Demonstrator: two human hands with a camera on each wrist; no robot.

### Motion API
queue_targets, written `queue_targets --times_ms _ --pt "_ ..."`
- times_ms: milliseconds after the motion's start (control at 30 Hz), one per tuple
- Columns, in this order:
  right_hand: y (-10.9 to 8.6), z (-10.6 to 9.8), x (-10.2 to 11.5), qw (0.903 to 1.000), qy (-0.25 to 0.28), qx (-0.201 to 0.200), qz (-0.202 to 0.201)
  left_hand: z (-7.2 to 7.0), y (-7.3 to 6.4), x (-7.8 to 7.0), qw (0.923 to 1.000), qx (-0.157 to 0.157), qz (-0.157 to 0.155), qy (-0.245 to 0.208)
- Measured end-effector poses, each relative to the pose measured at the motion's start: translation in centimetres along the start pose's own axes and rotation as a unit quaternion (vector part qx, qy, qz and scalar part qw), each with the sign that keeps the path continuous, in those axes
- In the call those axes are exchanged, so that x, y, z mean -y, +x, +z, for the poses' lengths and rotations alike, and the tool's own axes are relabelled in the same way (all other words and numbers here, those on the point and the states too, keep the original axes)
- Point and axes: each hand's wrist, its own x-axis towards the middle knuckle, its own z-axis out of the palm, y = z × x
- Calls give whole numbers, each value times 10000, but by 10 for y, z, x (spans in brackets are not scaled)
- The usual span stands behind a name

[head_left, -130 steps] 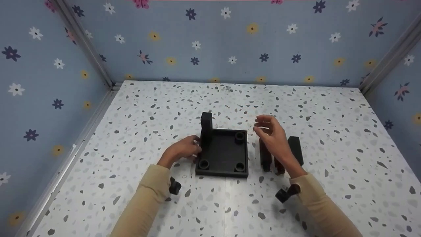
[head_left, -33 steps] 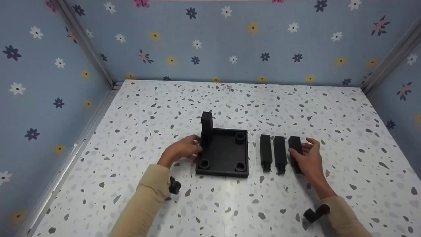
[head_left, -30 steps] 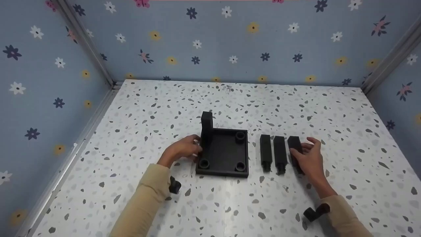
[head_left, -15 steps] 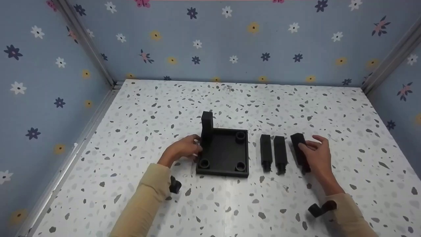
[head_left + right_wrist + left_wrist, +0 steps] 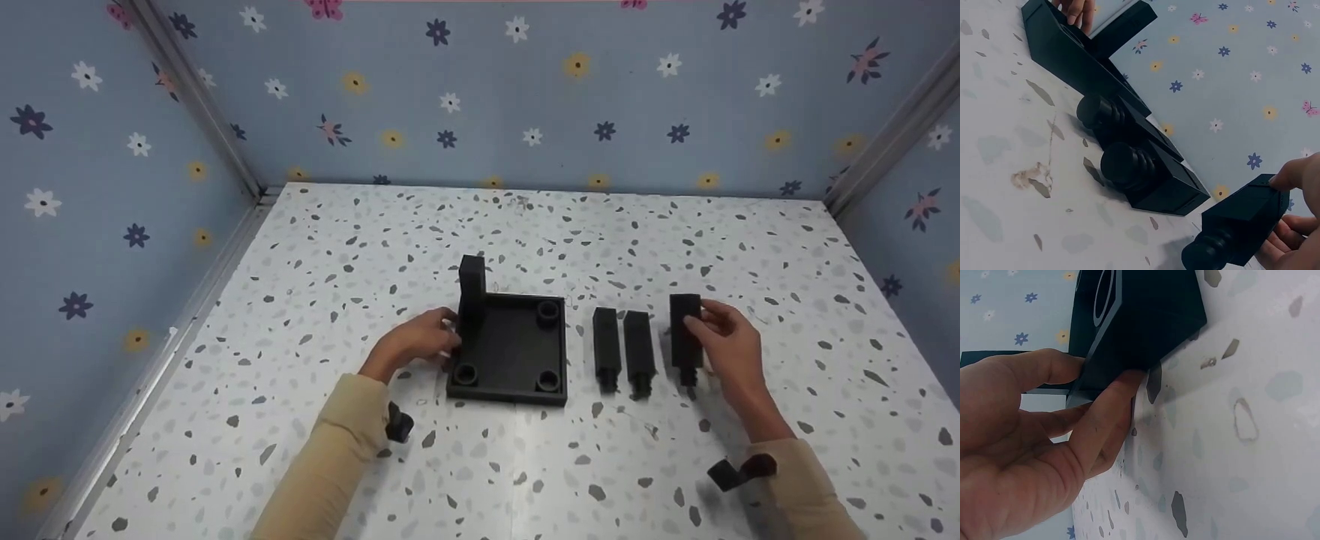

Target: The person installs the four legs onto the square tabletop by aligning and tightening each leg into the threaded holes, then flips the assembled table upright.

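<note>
A black square table top [image 5: 514, 345] with a raised rim lies underside up in the head view. Round sockets show in three of its corners, and a leg [image 5: 472, 285] stands upright at the far left one. My left hand [image 5: 420, 337] pinches the left side, thumb at the rim and fingers low against the edge in the left wrist view [image 5: 1044, 433]. Between thumb and fingers, my right hand [image 5: 731, 345] holds a black square table leg [image 5: 684, 330] just over the table; its threaded end [image 5: 1207, 250] points toward me.
Two more black table legs, one nearer the table top [image 5: 606, 349] and one beside it [image 5: 639, 352], lie parallel, threaded ends toward me. The speckled white table [image 5: 420, 240] is bordered by flowered blue panels [image 5: 525, 90] at the back and both sides.
My right hand went from above the legs to the rightmost one, gripped it, and shifted it right and up, away from the other two. My left hand has stayed at the table top.
</note>
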Motion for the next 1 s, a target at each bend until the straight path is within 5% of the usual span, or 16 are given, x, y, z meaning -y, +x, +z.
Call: queue_targets --times_ms 367,700,1000 --pt "-1 1 16 9987 258 -35 -440 1 1 0 9996 20 -195 -189" --pt "-1 10 31 9948 766 -120 -664 1 0 2 9998 -6 -51 -181" --pt "-3 25 44 9840 1299 -277 -1187 1 0 2 9999 -32 -12 -167"
